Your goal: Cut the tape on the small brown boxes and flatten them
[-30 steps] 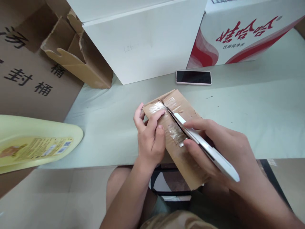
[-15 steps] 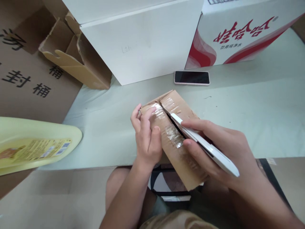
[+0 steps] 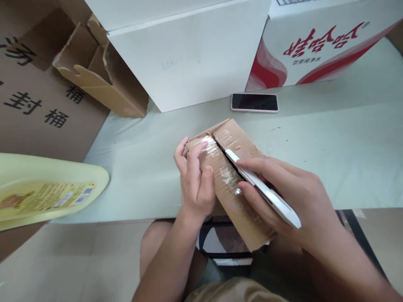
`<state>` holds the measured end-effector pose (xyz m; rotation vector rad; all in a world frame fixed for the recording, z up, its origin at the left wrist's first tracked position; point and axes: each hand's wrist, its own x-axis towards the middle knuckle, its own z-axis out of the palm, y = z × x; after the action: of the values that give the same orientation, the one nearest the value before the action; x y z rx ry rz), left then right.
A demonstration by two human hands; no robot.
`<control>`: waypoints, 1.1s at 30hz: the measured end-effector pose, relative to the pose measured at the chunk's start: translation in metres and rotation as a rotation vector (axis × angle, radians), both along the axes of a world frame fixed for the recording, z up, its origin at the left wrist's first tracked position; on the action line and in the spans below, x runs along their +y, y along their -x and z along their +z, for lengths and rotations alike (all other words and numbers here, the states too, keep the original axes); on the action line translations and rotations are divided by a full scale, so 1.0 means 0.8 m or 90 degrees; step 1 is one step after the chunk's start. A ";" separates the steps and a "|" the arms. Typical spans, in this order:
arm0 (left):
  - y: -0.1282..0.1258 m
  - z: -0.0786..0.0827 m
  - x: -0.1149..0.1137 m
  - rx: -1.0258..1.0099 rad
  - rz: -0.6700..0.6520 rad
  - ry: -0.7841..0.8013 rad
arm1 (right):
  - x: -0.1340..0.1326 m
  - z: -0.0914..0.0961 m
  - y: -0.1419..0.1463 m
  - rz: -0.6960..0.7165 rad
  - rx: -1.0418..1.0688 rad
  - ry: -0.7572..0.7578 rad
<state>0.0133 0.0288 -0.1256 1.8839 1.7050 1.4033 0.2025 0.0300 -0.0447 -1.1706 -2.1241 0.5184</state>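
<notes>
A small brown cardboard box lies at the table's front edge, its near end jutting out over my lap. Clear tape crosses its top, and a dark slit runs along the middle seam. My left hand grips the box's left side, fingers curled over the far left corner and thumb on top. In my right hand is a white utility knife, held between thumb and fingers. The knife slants along the seam, its front end at the slit; the blade tip is hard to make out.
Behind the box lies a phone with a dark screen. A white box and a red-and-white carton stand at the back. On the left are an open cardboard box, a large printed carton and a yellow bottle.
The knife's rear end has swung left and down, and my right fingers have shifted slightly left with it. My left hand keeps its hold on the box.
</notes>
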 end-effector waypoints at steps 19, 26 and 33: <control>0.000 -0.004 0.000 0.000 0.006 -0.003 | -0.006 -0.003 -0.003 -0.036 0.045 0.009; 0.000 -0.006 0.002 -0.007 0.013 -0.016 | -0.006 -0.004 -0.008 -0.047 0.064 0.030; 0.002 -0.005 0.006 0.010 0.019 -0.007 | -0.007 -0.004 -0.013 -0.042 0.100 0.027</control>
<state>0.0114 0.0333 -0.1298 1.8891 1.7424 1.4154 0.2132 0.0241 -0.0483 -1.1800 -1.9429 0.6071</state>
